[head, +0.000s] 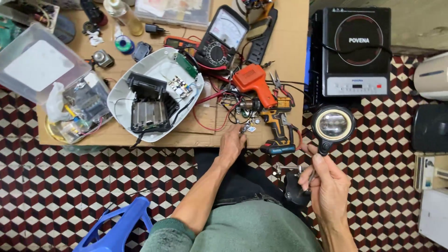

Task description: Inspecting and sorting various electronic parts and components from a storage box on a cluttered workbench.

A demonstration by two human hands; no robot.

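Round black-framed magnifying lens point(332, 125), right of the yellow cordless drill point(279, 129), sits clenched in the right hand point(326, 184); left hand's point(232, 145) fingers pinch small parts beside the drill, which could scatter off the cardboard bench point(196, 135).
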